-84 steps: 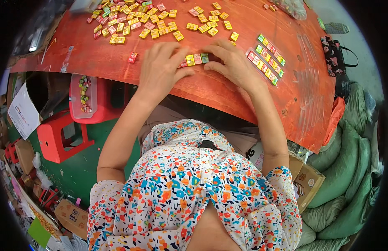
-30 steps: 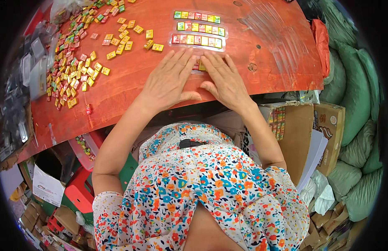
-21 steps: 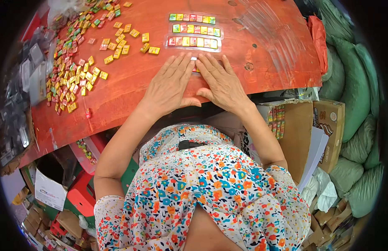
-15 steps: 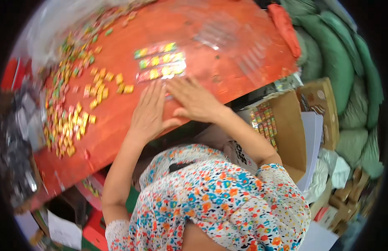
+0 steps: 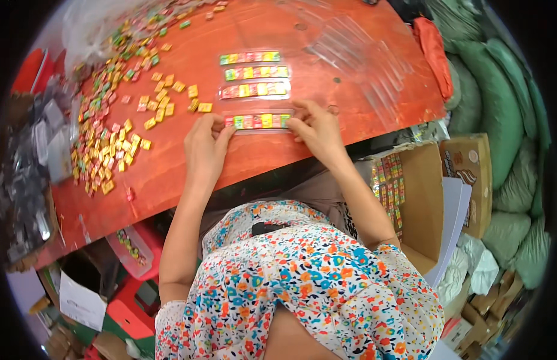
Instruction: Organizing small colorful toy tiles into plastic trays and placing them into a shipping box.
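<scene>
A clear plastic strip pack (image 5: 257, 122) filled with a row of small red, yellow and green wrapped sweets lies lengthwise near the front of the red table. Its left end is pinched between the thumb and fingers of my left hand (image 5: 206, 150). At the other end, my right hand (image 5: 319, 133) grips it with thumb below and forefinger above. Beyond it, three similar filled packs lie in parallel rows: a near one (image 5: 254, 90), a middle one (image 5: 257, 73) and a far one (image 5: 249, 58).
Loose wrapped sweets (image 5: 119, 147) spread across the table's left side. Clear plastic trays (image 5: 350, 45) lie at the back right. Beside my right forearm stands an open cardboard box (image 5: 418, 198) holding filled packs. Green sacks (image 5: 479, 102) are piled on the right.
My hands were flat and close together over the nearest pack. They have moved apart to its two ends and closed on them, so its row of sweets now shows.
</scene>
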`<state>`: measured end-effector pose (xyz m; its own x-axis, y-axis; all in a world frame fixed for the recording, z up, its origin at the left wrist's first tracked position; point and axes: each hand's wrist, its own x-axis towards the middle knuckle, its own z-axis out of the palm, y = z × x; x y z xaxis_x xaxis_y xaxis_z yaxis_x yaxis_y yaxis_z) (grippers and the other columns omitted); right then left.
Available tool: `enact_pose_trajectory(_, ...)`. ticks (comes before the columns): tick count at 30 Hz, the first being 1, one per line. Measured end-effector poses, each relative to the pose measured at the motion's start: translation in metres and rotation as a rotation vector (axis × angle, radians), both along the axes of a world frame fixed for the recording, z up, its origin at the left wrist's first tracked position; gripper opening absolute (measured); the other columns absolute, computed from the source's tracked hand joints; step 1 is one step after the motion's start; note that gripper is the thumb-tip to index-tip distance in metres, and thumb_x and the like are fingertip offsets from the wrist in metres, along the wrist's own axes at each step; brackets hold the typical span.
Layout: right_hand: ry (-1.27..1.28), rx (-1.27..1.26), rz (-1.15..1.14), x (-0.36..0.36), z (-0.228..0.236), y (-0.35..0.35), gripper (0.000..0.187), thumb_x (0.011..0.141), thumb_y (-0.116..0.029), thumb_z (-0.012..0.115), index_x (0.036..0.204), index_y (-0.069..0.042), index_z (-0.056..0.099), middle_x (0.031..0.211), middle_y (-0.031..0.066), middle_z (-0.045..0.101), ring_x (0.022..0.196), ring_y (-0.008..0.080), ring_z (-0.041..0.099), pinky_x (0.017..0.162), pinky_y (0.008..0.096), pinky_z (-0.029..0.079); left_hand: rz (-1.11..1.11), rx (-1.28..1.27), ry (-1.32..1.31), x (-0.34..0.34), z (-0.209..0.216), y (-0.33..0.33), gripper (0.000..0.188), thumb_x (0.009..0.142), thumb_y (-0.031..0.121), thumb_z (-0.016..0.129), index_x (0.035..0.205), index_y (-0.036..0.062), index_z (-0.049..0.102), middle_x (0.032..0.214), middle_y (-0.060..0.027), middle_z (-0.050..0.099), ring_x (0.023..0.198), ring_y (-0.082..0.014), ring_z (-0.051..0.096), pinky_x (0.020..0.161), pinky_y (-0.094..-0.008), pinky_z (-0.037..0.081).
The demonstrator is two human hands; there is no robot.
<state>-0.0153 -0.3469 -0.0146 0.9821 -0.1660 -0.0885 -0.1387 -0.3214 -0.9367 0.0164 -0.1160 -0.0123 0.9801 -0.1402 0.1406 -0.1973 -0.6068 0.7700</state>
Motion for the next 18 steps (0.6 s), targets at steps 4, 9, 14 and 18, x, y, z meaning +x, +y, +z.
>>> enact_pose_trajectory(4, 0.037, 0.119, -0.009, 0.007, 0.018, 0.000, 0.038, 0.088, -0.005, 0.066, 0.122, 0.007, 0.055, 0.083, 0.0044, 0.062, 0.067, 0.0076, 0.059, 0.055, 0.0206, 0.049, 0.096, -0.264, 0.194, 0.014, 0.010, -0.003, 0.017, 0.081, 0.009, 0.072, 0.089, -0.0028, 0.063, 0.076, -0.0138, 0.065, 0.067, -0.0208, 0.065, 0.063, -0.0317, 0.051)
enact_pose_trajectory(9, 0.025, -0.084, -0.031, 0.053, 0.015, -0.005, 0.043, 0.086, -0.014, 0.070, 0.122, 0.006, 0.056, 0.082, 0.0057, 0.064, 0.064, 0.0091, 0.061, 0.054, 0.0224, 0.050, 0.057, -0.144, 0.066, 0.061, 0.012, -0.005, 0.027, 0.079, 0.018, 0.073, 0.094, -0.0024, 0.063, 0.080, -0.0168, 0.068, 0.075, -0.0289, 0.068, 0.069, -0.0386, 0.052)
enact_pose_trajectory(14, 0.036, -0.244, -0.026, 0.059, 0.014, 0.003, 0.046, 0.083, -0.016, 0.072, 0.121, 0.006, 0.056, 0.082, 0.0072, 0.065, 0.065, 0.0110, 0.063, 0.054, 0.0243, 0.053, 0.009, 0.259, -0.069, 0.072, 0.006, -0.010, 0.033, 0.078, 0.023, 0.073, 0.095, -0.0033, 0.063, 0.090, -0.0225, 0.068, 0.091, -0.0392, 0.065, 0.079, -0.0488, 0.050)
enact_pose_trajectory(18, 0.090, -0.058, -0.012, 0.051, 0.018, 0.003, 0.048, 0.084, -0.016, 0.071, 0.122, 0.006, 0.053, 0.083, 0.0098, 0.066, 0.065, 0.0128, 0.065, 0.055, 0.0254, 0.055, -0.013, 0.234, -0.012, 0.070, 0.008, -0.005, 0.034, 0.078, 0.023, 0.073, 0.097, -0.0036, 0.065, 0.088, -0.0221, 0.069, 0.087, -0.0366, 0.067, 0.077, -0.0464, 0.051)
